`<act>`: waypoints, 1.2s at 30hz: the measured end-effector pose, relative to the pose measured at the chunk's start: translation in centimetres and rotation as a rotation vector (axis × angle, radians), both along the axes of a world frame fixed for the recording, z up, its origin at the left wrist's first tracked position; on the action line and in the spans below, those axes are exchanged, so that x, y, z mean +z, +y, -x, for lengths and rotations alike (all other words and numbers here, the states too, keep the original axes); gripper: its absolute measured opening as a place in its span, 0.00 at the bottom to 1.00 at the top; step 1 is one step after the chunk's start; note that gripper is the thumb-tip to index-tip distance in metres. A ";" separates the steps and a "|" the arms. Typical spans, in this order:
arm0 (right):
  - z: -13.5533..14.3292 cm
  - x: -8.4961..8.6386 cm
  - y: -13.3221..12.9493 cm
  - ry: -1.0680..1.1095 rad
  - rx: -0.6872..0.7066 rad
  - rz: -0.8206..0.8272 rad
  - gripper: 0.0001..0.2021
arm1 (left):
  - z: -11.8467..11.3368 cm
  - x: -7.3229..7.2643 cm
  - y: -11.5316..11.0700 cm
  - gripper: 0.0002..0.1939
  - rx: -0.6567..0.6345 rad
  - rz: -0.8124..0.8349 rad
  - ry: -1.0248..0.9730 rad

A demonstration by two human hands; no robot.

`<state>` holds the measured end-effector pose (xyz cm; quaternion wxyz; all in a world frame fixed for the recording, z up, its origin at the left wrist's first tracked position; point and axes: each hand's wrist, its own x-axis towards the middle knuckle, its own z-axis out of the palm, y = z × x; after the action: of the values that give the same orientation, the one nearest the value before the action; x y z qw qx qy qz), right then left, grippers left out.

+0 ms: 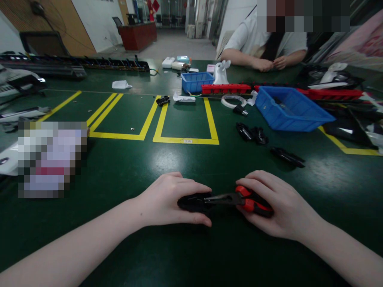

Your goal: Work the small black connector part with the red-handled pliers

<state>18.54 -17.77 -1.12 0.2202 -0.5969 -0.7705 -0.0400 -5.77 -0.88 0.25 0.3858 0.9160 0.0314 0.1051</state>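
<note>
My left hand (176,201) is closed around a small black plastic part (194,202), thumb on the near side and fingers on the far side. In my right hand (278,203) are long-nose pliers (230,198) with red and black handles. Their jaws point left, and the tips meet the right end of the black part. Whether the tips grip anything there, I cannot tell. Similar black parts lie beyond my right hand: a pair (251,132) and a longer single one (287,156).
A blue bin (295,109) stands at the right, a smaller blue bin (197,81) farther back. Near them lie a tape roll (233,101) and a red strip (226,89). Yellow tape (185,140) outlines areas on the green table. Across it, a person's hands (271,63) rest.
</note>
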 end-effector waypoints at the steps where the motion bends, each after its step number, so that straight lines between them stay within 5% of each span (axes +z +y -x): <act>1: 0.0 0.0 0.0 0.001 0.000 0.001 0.16 | 0.0 0.0 0.0 0.27 -0.001 0.007 0.005; 20: -0.4 -0.2 0.1 -0.076 0.018 -0.043 0.14 | 0.0 0.5 0.0 0.23 0.041 0.119 0.082; 36: -0.6 -0.4 0.0 -0.052 -0.024 0.031 0.15 | 0.0 -0.1 -0.3 0.24 0.100 -0.077 0.032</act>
<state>19.18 -17.80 -1.55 0.1904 -0.6081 -0.7693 -0.0463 -5.82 -1.14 0.11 0.3442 0.9290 0.0791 0.1109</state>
